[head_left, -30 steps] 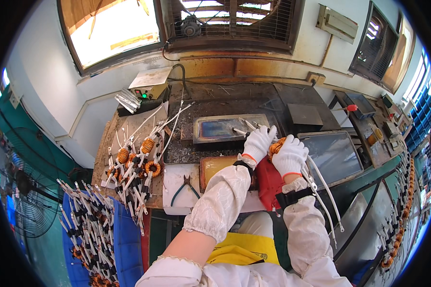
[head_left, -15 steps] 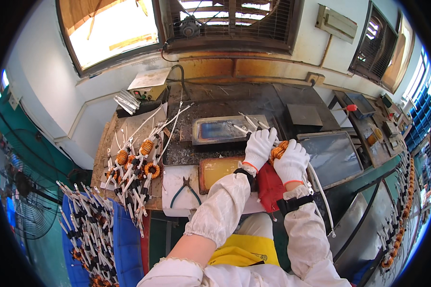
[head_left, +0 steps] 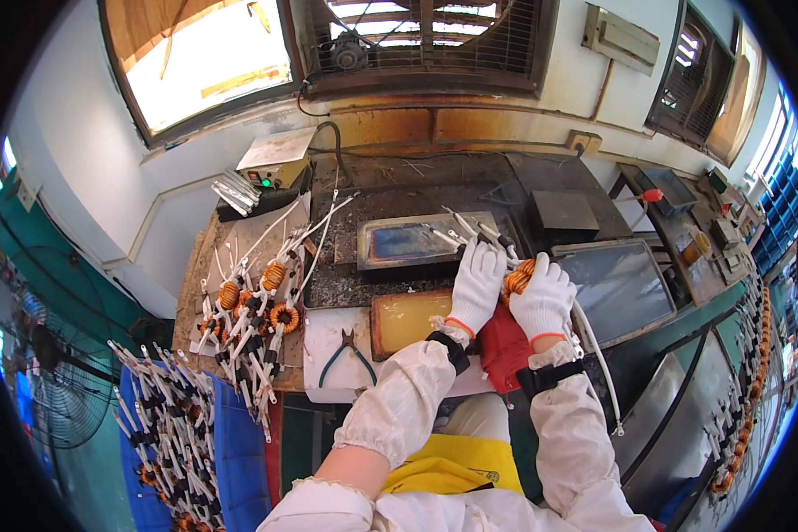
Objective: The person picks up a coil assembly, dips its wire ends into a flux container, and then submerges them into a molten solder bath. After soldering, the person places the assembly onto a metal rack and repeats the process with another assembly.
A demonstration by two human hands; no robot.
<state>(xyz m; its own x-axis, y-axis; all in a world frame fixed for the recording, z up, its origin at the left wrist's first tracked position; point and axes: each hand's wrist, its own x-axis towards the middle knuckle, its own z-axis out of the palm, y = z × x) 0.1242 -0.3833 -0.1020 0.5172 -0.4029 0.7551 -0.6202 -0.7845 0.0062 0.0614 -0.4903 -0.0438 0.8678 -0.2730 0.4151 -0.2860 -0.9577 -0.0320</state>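
Note:
Both hands wear white gloves and are at the bench's right half. Closed around the white and black leads (head_left: 460, 232) is my left hand (head_left: 477, 288); their bare metal ends point toward the rectangular metal pot (head_left: 368, 248). My right hand (head_left: 545, 299) is closed on an orange copper-wound toroidal coil (head_left: 517, 279), largely covered by the gloves. A long white lead (head_left: 604, 359) hangs down past my right wrist. Beneath the hands lies a red cloth (head_left: 498, 341). Whether the lead ends touch the pot's contents cannot be made out.
A tray with a yellowish surface (head_left: 403, 324) and teal-handled pliers (head_left: 349, 350) lie in front of the pot. Coils with leads (head_left: 270, 310) pile up at left, above a blue bin (head_left: 239, 443) of more. A grey-topped panel (head_left: 616, 288) is at right; a fan (head_left: 62, 372) stands left.
My left hand has shifted slightly down and its fingers have straightened a little along the leads. The coil and leads stay nearly in place; the whole view has shifted slightly.

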